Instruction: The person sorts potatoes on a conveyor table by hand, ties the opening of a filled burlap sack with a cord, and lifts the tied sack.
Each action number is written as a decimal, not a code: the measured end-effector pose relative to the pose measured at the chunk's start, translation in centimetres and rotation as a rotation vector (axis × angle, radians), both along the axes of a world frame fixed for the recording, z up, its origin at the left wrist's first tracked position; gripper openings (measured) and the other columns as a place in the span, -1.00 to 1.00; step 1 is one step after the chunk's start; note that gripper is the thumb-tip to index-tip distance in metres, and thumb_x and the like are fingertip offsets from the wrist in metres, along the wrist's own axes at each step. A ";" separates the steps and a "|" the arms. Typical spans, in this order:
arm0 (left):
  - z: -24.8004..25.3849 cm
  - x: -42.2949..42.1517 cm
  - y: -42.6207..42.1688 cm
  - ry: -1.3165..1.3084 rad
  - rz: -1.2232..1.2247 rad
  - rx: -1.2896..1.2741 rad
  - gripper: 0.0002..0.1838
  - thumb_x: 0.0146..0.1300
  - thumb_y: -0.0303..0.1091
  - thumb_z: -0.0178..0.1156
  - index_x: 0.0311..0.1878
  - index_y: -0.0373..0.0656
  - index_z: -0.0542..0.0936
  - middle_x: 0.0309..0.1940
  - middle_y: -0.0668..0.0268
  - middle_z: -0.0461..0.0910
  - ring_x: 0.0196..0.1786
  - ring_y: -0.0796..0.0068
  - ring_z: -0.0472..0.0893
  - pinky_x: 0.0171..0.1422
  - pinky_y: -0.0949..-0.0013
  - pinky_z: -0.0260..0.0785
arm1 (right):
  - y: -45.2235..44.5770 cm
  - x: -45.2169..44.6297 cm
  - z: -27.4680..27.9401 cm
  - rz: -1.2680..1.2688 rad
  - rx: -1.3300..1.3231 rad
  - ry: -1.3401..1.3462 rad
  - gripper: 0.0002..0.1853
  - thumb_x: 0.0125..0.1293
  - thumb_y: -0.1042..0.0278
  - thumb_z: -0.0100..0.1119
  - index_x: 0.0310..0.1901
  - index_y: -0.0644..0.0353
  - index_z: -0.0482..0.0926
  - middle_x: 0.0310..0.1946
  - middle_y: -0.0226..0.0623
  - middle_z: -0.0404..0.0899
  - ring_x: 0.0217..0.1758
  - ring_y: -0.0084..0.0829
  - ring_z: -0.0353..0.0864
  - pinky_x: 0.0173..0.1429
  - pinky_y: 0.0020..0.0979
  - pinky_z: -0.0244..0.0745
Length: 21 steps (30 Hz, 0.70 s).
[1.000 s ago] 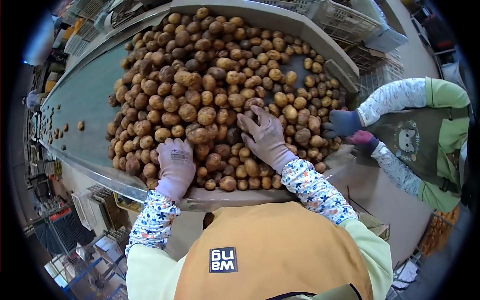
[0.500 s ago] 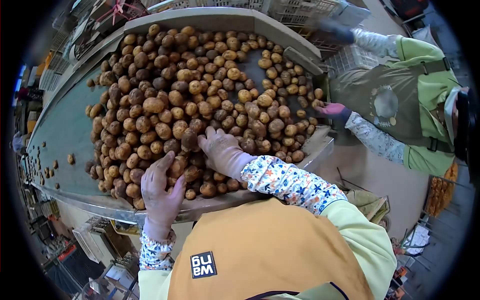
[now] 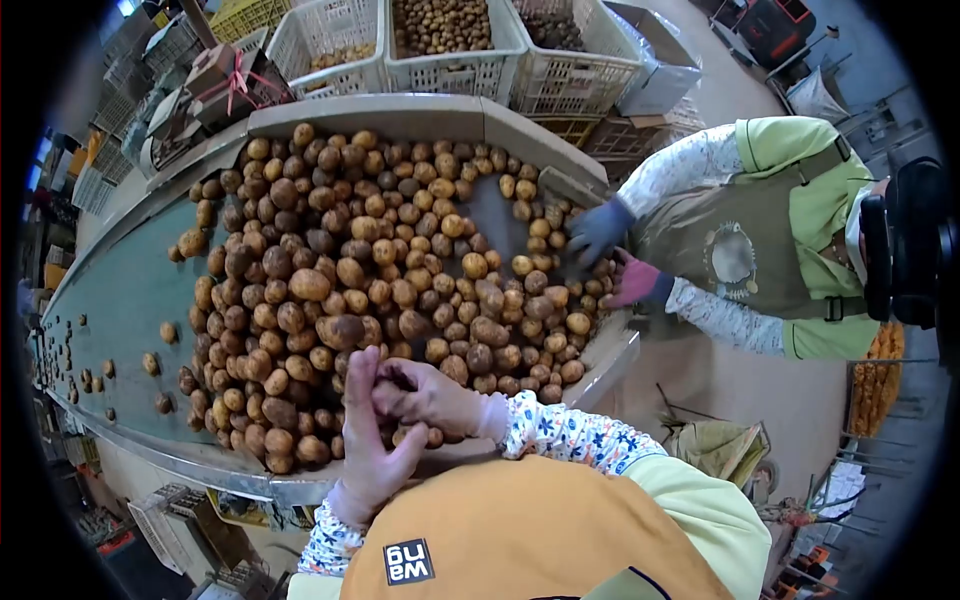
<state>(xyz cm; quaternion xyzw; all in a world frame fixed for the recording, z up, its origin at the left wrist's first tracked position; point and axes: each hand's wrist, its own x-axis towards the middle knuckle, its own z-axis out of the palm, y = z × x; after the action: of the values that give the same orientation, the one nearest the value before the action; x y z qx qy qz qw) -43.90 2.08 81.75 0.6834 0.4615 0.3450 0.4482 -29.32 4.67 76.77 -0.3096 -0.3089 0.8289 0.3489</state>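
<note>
A large heap of potatoes [image 3: 310, 285], many with soil on them, covers the sorting table in front of me. At its near edge, my left hand [image 3: 370, 450] is held upright, fingers stretched out and thumb spread. Close against it, my right hand [image 3: 445, 400] has its fingers curled round a brown potato [image 3: 388, 398], mostly hidden between the hands. Another potato [image 3: 428, 436] shows just below the right hand.
A green belt [image 3: 130, 300] with scattered potatoes runs off to the left. White crates [image 3: 455, 75] holding potatoes stand behind the table's raised rim [image 3: 400, 112]. At the right end, a co-worker's blue-gloved hand [image 3: 600, 230] and pink-gloved hand [image 3: 635, 280] reach to the potatoes.
Both my hands have drawn back to the near edge and come together, the right now closed round a potato. The view has tilted up, showing the crates. The co-worker's blue glove has come down to the potatoes.
</note>
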 end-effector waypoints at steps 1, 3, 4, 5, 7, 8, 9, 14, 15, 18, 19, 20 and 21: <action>-0.2 -0.6 0.1 -0.205 -0.004 -0.123 0.10 0.08 -0.43 0.32 0.57 -0.24 -0.20 0.55 -0.03 -0.03 0.59 0.11 0.03 0.60 0.13 -0.12 | 0.6 0.3 0.6 -0.080 0.405 -0.250 -0.52 0.21 0.06 0.40 0.01 0.22 0.53 -0.11 -0.29 0.57 -0.04 -0.43 0.54 0.07 -0.43 0.47; 0.1 -1.7 0.3 -0.315 0.029 -0.054 0.07 0.14 -0.18 0.33 0.56 -0.26 -0.11 0.54 -0.05 -0.01 0.58 0.10 0.03 0.61 0.12 -0.15 | 1.8 1.4 3.5 -0.316 1.081 -0.555 -0.58 0.03 0.09 0.48 -0.17 0.17 0.62 -0.17 -0.16 0.62 -0.13 -0.28 0.63 -0.06 -0.33 0.56; 0.2 -2.6 0.7 -0.295 0.033 -0.003 0.04 0.16 -0.08 0.32 0.56 -0.26 -0.06 0.53 -0.06 0.01 0.58 0.10 0.03 0.61 0.11 -0.17 | 3.1 3.0 6.5 -0.367 1.339 -0.706 -0.60 0.01 0.08 0.47 -0.19 0.15 0.63 -0.19 -0.23 0.64 -0.15 -0.33 0.65 -0.09 -0.30 0.60; 1.0 -4.4 1.2 0.058 0.030 0.071 -0.02 0.15 0.00 0.30 0.53 -0.23 0.09 0.50 -0.05 0.09 0.58 0.05 0.02 0.61 0.08 -0.18 | 5.6 4.5 8.3 -0.589 1.839 -0.856 -0.63 0.05 0.09 0.43 -0.18 0.12 0.62 -0.22 -0.27 0.64 -0.20 -0.34 0.65 -0.19 -0.31 0.64; 0.2 -6.6 2.2 0.656 0.050 0.226 -0.02 0.08 0.09 0.32 0.50 -0.20 0.20 0.51 0.02 0.10 0.57 -0.03 0.01 0.60 0.01 -0.17 | 13.9 10.7 10.2 -0.110 1.540 -1.410 -0.62 0.31 0.04 0.20 0.00 0.15 0.53 -0.17 -0.13 0.58 -0.13 -0.25 0.64 -0.28 -0.24 0.65; -0.8 -7.3 2.3 0.862 0.045 0.216 0.00 0.06 0.14 0.33 0.49 -0.18 0.21 0.55 0.05 0.04 0.58 -0.08 -0.04 0.59 -0.05 -0.18 | 19.3 14.2 9.8 -0.551 1.457 -1.154 -0.64 0.27 0.09 0.28 -0.05 0.17 0.54 -0.18 -0.01 0.55 -0.17 -0.27 0.63 -0.38 -0.31 0.62; -1.1 -6.9 2.2 1.000 -0.022 0.140 0.04 0.01 0.16 0.35 0.50 -0.17 0.20 0.55 0.05 0.02 0.58 -0.16 -0.10 0.57 -0.14 -0.22 | 23.4 16.2 12.7 -0.884 1.594 -1.244 -0.66 0.32 0.10 0.25 -0.04 0.17 0.53 -0.10 0.11 0.53 -0.15 -0.21 0.63 -0.37 -0.32 0.62; -4.5 -3.0 2.5 0.776 -0.225 0.045 0.05 -0.09 0.22 0.41 0.47 0.03 0.25 0.46 -0.03 0.18 0.47 -0.30 0.03 0.51 -0.30 -0.25 | 18.6 7.9 8.2 -0.122 0.793 -1.212 -0.36 0.33 0.03 0.20 0.31 0.30 0.38 0.16 0.11 0.50 0.16 -0.13 0.58 0.27 -0.22 0.47; -3.9 -1.3 2.0 0.820 -0.297 0.089 -0.03 -0.04 0.21 0.37 0.45 0.06 0.29 0.43 -0.01 0.22 0.45 -0.26 0.09 0.52 -0.26 -0.24 | 16.4 4.7 5.3 -0.002 0.968 -1.230 -0.31 0.34 -0.04 0.18 0.33 0.30 0.36 0.21 0.08 0.48 0.28 -0.08 0.48 0.40 -0.21 0.32; -3.1 0.9 0.9 0.753 -0.404 0.062 -0.25 0.12 0.18 0.26 0.37 0.11 0.42 0.40 0.05 0.26 0.40 -0.13 0.20 0.52 -0.16 -0.15 | 10.0 -0.5 -0.8 0.204 1.161 -1.384 -0.20 0.29 -0.28 0.08 0.48 -0.08 0.20 0.47 0.00 0.13 0.54 0.01 0.07 0.49 0.15 -0.01; -3.5 0.1 0.6 0.678 -0.390 0.110 -0.30 0.15 0.13 0.26 0.33 0.04 0.45 0.37 0.09 0.31 0.41 -0.05 0.23 0.53 -0.14 -0.15 | 8.7 -0.1 -1.3 0.229 1.185 -1.487 -0.17 0.28 -0.35 0.06 0.50 -0.16 0.18 0.53 -0.08 0.03 0.59 0.00 -0.05 0.49 0.23 -0.10; -3.4 -1.2 0.6 0.476 -0.328 0.072 -0.28 0.12 0.05 0.30 0.33 -0.04 0.44 0.32 0.10 0.38 0.41 0.01 0.25 0.54 -0.11 -0.14 | 7.7 1.6 -3.7 0.212 1.243 -1.493 -0.14 0.25 -0.40 0.06 0.51 -0.18 0.15 0.53 -0.10 0.05 0.60 -0.01 -0.05 0.53 0.13 -0.12; -2.1 -2.9 1.0 0.510 -0.270 0.124 -0.29 0.11 0.00 0.32 0.33 -0.05 0.44 0.34 0.09 0.36 0.41 -0.02 0.24 0.53 -0.14 -0.13 | 7.9 3.7 -3.0 0.274 1.131 -1.509 -0.12 0.24 -0.41 0.07 0.50 -0.15 0.16 0.52 -0.09 0.09 0.59 -0.02 -0.04 0.54 0.09 -0.11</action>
<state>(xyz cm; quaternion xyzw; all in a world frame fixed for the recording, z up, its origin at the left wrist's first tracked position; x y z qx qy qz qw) -46.79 3.08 79.65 0.8293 0.4424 0.1268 0.3170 -25.66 12.55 73.72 -0.5095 -0.8413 0.1719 0.0556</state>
